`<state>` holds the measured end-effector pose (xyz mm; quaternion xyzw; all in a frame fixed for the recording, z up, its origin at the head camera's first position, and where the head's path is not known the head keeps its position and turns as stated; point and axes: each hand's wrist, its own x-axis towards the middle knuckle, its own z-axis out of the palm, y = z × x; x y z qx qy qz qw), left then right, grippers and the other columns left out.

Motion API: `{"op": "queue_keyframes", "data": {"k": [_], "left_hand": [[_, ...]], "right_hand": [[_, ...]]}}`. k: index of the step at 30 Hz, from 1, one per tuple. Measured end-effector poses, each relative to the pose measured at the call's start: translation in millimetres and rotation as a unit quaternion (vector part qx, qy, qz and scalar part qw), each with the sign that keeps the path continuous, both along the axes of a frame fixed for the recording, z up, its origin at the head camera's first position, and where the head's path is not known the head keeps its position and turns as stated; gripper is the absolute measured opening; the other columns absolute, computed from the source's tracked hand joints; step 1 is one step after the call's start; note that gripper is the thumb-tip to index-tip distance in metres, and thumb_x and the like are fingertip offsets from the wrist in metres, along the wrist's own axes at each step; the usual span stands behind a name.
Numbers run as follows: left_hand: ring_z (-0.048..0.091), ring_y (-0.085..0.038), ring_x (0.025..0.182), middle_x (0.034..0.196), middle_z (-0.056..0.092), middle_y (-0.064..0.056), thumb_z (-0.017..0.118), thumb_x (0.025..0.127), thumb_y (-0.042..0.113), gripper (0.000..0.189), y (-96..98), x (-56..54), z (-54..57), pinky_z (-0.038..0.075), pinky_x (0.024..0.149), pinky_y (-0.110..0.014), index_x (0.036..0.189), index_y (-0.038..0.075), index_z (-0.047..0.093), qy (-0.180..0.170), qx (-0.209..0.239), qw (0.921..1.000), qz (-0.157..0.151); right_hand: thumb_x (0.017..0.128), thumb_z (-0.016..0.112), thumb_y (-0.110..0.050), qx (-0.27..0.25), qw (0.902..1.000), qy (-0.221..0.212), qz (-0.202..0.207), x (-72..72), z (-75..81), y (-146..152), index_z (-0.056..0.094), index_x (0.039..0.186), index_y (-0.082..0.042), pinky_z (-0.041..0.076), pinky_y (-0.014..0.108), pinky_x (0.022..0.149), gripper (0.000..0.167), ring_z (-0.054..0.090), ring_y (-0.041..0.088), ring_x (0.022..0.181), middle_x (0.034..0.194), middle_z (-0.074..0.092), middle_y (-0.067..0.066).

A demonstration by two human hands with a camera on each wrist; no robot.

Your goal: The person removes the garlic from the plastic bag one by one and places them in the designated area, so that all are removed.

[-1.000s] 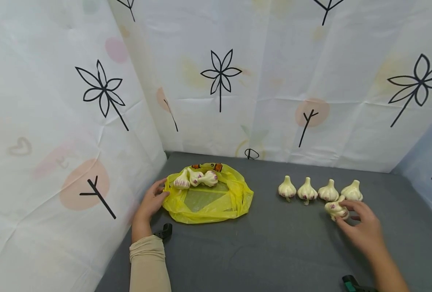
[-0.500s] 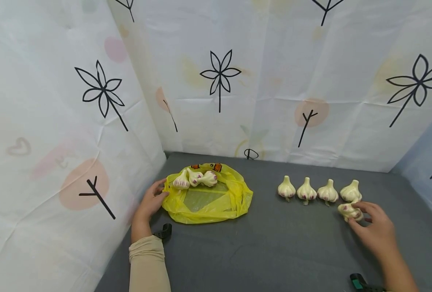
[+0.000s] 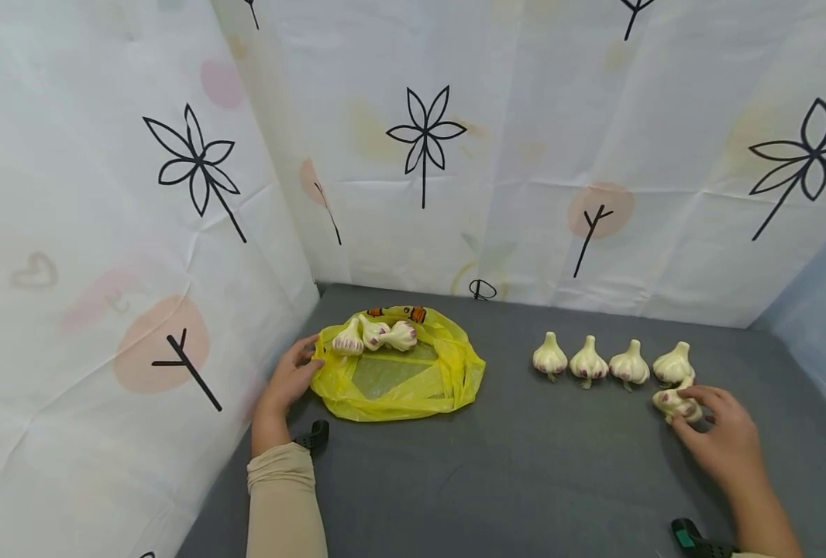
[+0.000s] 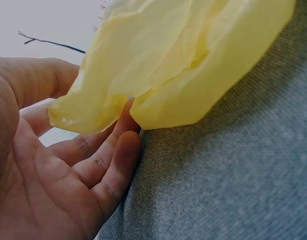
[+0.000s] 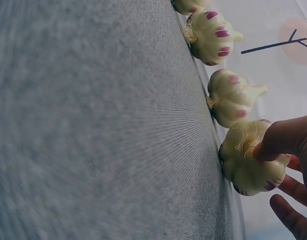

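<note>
At the left, a yellow plastic bag [image 3: 399, 407] lies spread with its mouth open, and three garlic bulbs [image 3: 374, 333] rest together at its back left. My left hand [image 3: 290, 380] holds the bag's left edge; in the left wrist view the thin yellow plastic passes between thumb and fingers. My right hand [image 3: 723, 434] pinches a garlic bulb [image 5: 251, 160] low over the table, its root end towards the thumb. This bulb is in front of the rightmost one [image 3: 674, 363] of a row of upright garlic bulbs.
Further left in that row stand three more bulbs, including an end bulb [image 3: 549, 356]. A grey cloth [image 3: 511, 480] covers the table. White printed curtains [image 3: 524, 155] hang behind and to the left.
My right hand has carried its garlic bulb a little to the right, in front of the rightmost bulb. My left hand stays at the bag's edge. The head view has tilted slightly.
</note>
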<state>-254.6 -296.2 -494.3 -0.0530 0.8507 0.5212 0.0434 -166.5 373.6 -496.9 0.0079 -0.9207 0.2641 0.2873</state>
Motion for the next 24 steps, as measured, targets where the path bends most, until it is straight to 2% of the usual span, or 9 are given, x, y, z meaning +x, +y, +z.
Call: {"op": "queue_keyframes", "data": {"k": [2,4,5,7,9,12,14,17,24], "left_hand": [[0.038,-0.046,0.152,0.162,0.041,-0.029,0.054,0.110,0.022,0.062,0.1,-0.2,0.7,0.038,0.119,-0.062,0.168,0.017,0.033,-0.001,0.001,1.0000,0.003],[0.038,-0.045,0.152,0.162,0.041,-0.028,0.054,0.110,0.022,0.062,-0.1,0.0,1.4,0.038,0.120,-0.062,0.168,0.018,0.033,-0.003,0.003,1.0000,0.005],[0.037,-0.045,0.152,0.162,0.041,-0.028,0.054,0.110,0.021,0.062,-0.2,0.3,1.7,0.038,0.120,-0.062,0.168,0.017,0.034,-0.003,0.003,1.0000,0.005],[0.038,-0.045,0.152,0.161,0.042,-0.028,0.055,0.109,0.021,0.062,0.0,0.8,1.7,0.038,0.120,-0.062,0.168,0.017,0.034,-0.002,0.005,1.0000,0.006],[0.038,-0.046,0.152,0.161,0.043,-0.028,0.055,0.109,0.020,0.061,0.2,1.1,1.4,0.038,0.120,-0.062,0.167,0.016,0.035,-0.003,0.006,1.0000,0.007],[0.038,-0.046,0.152,0.161,0.042,-0.029,0.054,0.109,0.020,0.061,1.1,1.3,0.7,0.037,0.120,-0.062,0.167,0.016,0.035,-0.003,0.007,1.0000,0.004],[0.037,-0.046,0.153,0.162,0.041,-0.028,0.054,0.110,0.020,0.061,1.3,1.2,0.4,0.037,0.120,-0.062,0.168,0.017,0.034,-0.004,0.008,0.9999,0.005],[0.036,-0.046,0.153,0.162,0.040,-0.028,0.054,0.110,0.020,0.062,1.5,1.5,-0.3,0.037,0.120,-0.062,0.168,0.018,0.033,-0.006,0.009,0.9999,0.005],[0.038,-0.047,0.152,0.162,0.040,-0.030,0.054,0.110,0.020,0.062,2.4,2.5,0.5,0.039,0.119,-0.062,0.168,0.016,0.033,0.002,0.005,1.0000,0.001]], "right_hand": [[0.069,0.084,0.010,0.003,1.0000,0.001,-0.001,-1.1,-0.2,1.5,0.073,0.108,0.005,0.032,0.002,0.072,0.041,0.026,-0.025,0.102,0.117,0.064,0.029],[0.070,0.084,0.010,0.007,1.0000,-0.003,-0.001,-2.1,-0.1,2.9,0.072,0.109,0.005,0.031,0.002,0.072,0.041,0.044,-0.011,0.102,0.117,0.064,0.031],[0.069,0.085,0.010,0.008,1.0000,-0.002,-0.001,-2.4,-0.5,3.4,0.072,0.109,0.005,0.031,0.002,0.072,0.041,0.042,-0.013,0.103,0.117,0.064,0.031],[0.069,0.085,0.010,0.010,0.9999,-0.002,0.000,-2.5,-1.2,4.2,0.072,0.108,0.006,0.030,0.001,0.072,0.042,0.049,-0.001,0.101,0.117,0.064,0.031],[0.069,0.085,0.011,0.009,0.9999,-0.004,0.000,-2.2,-1.3,4.5,0.072,0.108,0.007,0.030,0.002,0.071,0.042,0.055,0.018,0.099,0.116,0.063,0.033],[0.069,0.084,0.010,0.005,1.0000,0.000,-0.002,0.1,-1.4,4.6,0.072,0.107,0.005,0.031,0.003,0.071,0.041,0.051,0.008,0.098,0.116,0.063,0.032],[0.069,0.082,0.011,0.000,1.0000,0.008,0.000,0.8,-0.8,4.3,0.072,0.107,0.005,0.032,0.003,0.071,0.039,0.046,-0.006,0.102,0.117,0.063,0.032],[0.069,0.080,0.011,-0.010,0.9997,0.024,0.004,1.7,0.1,3.0,0.073,0.104,0.005,0.032,0.003,0.073,0.037,0.026,-0.028,0.103,0.116,0.064,0.029],[0.077,0.076,0.009,-0.020,0.9995,0.023,-0.007,1.1,5.3,-1.0,0.073,0.105,0.005,0.034,0.005,0.073,0.028,0.025,-0.031,0.105,0.117,0.064,0.025]]}}
